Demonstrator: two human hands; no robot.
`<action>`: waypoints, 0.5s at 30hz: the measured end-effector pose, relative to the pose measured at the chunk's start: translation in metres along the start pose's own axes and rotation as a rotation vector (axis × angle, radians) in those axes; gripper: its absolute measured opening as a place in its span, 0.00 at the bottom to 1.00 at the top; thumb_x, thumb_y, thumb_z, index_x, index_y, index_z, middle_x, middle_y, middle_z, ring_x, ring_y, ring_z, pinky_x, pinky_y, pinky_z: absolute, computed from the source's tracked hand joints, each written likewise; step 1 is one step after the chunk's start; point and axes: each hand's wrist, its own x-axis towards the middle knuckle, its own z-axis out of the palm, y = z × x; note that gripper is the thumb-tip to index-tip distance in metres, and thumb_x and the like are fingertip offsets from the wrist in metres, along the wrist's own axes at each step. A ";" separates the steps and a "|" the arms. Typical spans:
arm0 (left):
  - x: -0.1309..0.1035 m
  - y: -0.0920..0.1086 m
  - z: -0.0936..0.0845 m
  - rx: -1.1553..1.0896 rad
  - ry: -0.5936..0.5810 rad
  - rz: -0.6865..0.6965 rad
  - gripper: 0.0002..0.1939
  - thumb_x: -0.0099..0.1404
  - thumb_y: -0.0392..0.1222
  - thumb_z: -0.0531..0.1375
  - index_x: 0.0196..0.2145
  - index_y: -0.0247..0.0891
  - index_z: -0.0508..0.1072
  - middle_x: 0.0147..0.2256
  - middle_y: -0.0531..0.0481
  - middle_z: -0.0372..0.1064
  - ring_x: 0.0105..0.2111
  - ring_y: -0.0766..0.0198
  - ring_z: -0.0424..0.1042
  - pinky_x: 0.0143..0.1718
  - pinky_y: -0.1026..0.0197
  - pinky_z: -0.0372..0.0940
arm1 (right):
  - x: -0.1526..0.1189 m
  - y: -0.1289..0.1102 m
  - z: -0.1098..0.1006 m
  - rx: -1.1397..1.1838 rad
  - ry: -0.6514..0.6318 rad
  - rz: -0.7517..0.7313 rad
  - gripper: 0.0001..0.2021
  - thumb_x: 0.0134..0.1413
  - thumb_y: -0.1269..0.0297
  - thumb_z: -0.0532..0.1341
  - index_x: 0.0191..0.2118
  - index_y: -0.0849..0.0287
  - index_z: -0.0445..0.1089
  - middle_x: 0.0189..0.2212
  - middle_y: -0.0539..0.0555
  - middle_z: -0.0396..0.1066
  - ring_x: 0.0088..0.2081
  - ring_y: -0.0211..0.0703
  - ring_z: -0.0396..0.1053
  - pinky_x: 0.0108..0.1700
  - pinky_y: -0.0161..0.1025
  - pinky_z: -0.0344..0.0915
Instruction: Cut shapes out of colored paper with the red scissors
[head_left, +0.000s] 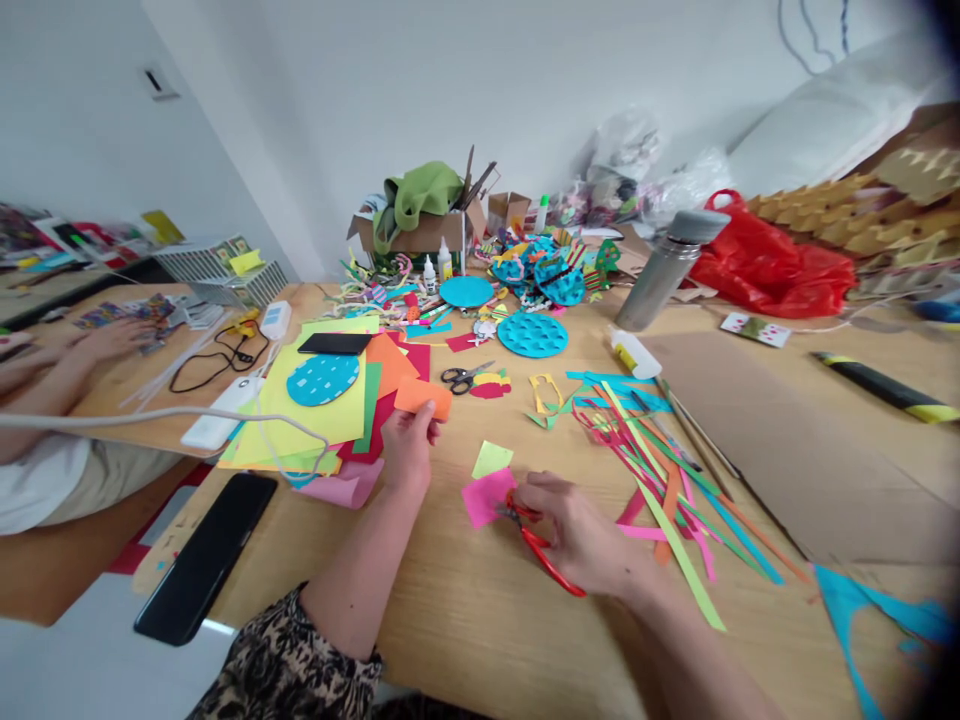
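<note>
My left hand [410, 442] pinches a small orange piece of paper [421, 398], holding it near the stack of coloured sheets. Over the table's front middle, my right hand [564, 530] grips red-handled scissors [541, 555]. Their tips lie over a pink paper square [484, 497]; I cannot tell whether they touch it. Just behind that square is a pale green paper piece [493, 460]. Black-handled scissors [466, 376] lie farther back, beside a red and yellow paper cutout [490, 384].
Coloured sheets [330, 390] bear a phone [334, 343] on the left. Paper strips [667, 470], a glue bottle [636, 354] and cardboard [795, 440] lie right, before a steel flask [667, 270]. Another phone [206, 560] lies at the front left edge. Another person's hands [105, 338] are far left.
</note>
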 end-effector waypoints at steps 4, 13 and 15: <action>0.000 -0.002 0.000 0.012 0.013 0.002 0.12 0.46 0.45 0.67 0.24 0.35 0.71 0.18 0.53 0.69 0.16 0.71 0.61 0.18 0.66 0.52 | 0.003 -0.004 0.005 -0.055 -0.071 0.044 0.11 0.46 0.82 0.54 0.25 0.57 0.59 0.24 0.52 0.64 0.28 0.41 0.59 0.30 0.36 0.54; -0.002 -0.006 0.000 0.022 -0.020 -0.007 0.11 0.47 0.46 0.67 0.23 0.36 0.72 0.17 0.54 0.68 0.16 0.70 0.61 0.18 0.66 0.52 | 0.004 0.007 0.015 -0.096 0.011 0.047 0.09 0.53 0.79 0.53 0.30 0.58 0.65 0.25 0.54 0.66 0.29 0.45 0.62 0.32 0.38 0.56; -0.003 -0.006 0.000 0.028 -0.026 -0.011 0.11 0.47 0.46 0.66 0.22 0.36 0.72 0.17 0.54 0.67 0.16 0.70 0.61 0.18 0.66 0.52 | 0.003 0.009 0.016 -0.079 0.051 0.057 0.08 0.53 0.77 0.54 0.30 0.58 0.65 0.25 0.54 0.67 0.30 0.45 0.63 0.32 0.38 0.58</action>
